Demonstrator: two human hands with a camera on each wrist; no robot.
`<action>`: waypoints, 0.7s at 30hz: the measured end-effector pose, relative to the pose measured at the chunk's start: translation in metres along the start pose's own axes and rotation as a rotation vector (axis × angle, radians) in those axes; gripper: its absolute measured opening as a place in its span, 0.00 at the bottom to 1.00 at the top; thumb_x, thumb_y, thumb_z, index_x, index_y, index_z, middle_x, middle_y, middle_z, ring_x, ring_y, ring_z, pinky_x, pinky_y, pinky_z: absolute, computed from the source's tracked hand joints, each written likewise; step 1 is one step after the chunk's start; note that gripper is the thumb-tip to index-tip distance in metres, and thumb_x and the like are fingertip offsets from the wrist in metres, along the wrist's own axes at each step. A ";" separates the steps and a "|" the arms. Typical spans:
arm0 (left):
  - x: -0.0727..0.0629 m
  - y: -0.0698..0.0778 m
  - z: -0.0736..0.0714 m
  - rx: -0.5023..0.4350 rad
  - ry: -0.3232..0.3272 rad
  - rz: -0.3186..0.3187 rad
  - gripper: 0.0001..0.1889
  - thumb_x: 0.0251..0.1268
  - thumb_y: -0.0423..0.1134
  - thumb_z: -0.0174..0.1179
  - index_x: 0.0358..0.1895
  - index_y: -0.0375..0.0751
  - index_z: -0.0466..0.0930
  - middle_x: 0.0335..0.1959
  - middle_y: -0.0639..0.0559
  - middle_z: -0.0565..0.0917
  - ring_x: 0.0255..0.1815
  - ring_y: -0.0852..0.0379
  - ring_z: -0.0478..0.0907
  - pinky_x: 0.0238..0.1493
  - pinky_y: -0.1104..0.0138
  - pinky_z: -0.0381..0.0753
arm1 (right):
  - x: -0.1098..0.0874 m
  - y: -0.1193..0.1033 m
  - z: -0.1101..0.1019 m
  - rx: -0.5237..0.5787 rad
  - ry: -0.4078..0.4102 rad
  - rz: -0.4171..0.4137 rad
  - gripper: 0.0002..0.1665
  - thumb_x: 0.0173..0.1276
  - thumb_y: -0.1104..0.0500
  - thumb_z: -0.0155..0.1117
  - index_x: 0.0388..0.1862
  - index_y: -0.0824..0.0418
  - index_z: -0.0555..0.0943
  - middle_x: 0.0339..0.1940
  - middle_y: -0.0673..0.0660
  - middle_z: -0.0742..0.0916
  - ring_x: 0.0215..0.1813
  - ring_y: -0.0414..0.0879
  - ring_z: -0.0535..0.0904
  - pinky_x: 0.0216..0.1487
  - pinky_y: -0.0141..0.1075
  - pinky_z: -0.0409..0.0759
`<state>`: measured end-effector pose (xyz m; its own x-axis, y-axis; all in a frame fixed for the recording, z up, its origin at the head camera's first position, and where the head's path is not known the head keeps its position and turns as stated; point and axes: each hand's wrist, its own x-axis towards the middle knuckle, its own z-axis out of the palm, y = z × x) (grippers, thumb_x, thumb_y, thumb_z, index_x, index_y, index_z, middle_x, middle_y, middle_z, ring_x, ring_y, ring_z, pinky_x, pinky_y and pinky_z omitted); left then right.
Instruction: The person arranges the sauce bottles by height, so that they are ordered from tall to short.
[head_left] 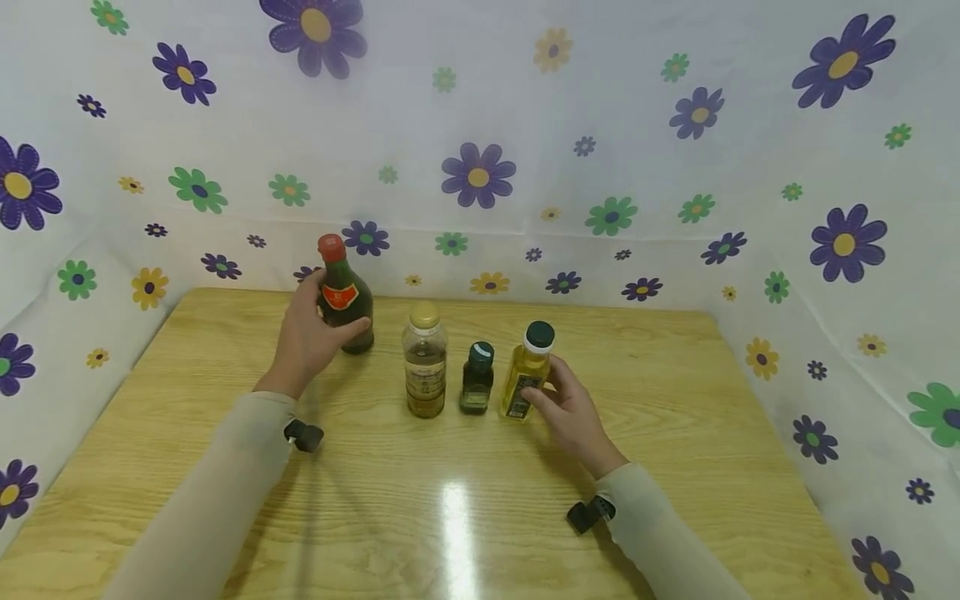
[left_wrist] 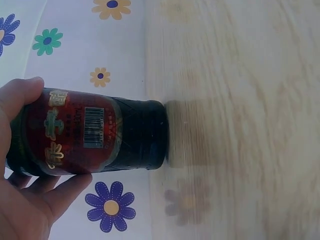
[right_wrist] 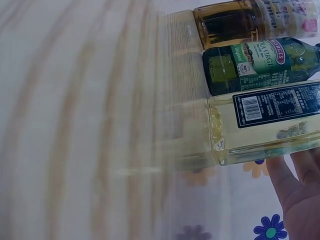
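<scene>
On the left, my left hand (head_left: 306, 337) grips a dark green vinegar-like bottle (head_left: 354, 287) with a red cap and an orange-red neck label. The left wrist view shows the bottle's red label (left_wrist: 72, 131), with fingers and thumb around its sides; its base is at or just above the tabletop. My right hand (head_left: 573, 417) holds an upright bottle of yellow oil (head_left: 529, 367) with a dark green cap, thumb at the front and fingers on the right side. Left of it stand a small green olive oil bottle (head_left: 477, 385) and a gold-capped bottle of brown liquid (head_left: 425, 367).
All bottles are on a wood-grain table (head_left: 375, 500), toward its far half. A white flowered cloth (head_left: 525, 108) hangs behind the table and along both sides. Light glares on the near middle of the tabletop. A small black device is strapped to each wrist.
</scene>
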<state>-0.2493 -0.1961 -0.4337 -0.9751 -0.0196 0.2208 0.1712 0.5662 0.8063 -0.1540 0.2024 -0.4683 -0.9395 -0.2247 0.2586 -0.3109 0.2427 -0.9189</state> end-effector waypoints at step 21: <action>0.004 -0.005 0.003 -0.068 -0.046 -0.014 0.51 0.62 0.49 0.75 0.82 0.42 0.52 0.74 0.39 0.67 0.75 0.38 0.65 0.74 0.38 0.64 | 0.000 0.001 -0.002 0.001 -0.027 0.051 0.33 0.77 0.64 0.63 0.78 0.59 0.66 0.74 0.62 0.75 0.75 0.59 0.70 0.72 0.48 0.74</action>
<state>-0.2546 -0.1965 -0.4386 -0.9827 0.0116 0.1846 0.1647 0.5090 0.8448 -0.1545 0.2048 -0.4688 -0.9497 -0.2380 0.2035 -0.2629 0.2533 -0.9310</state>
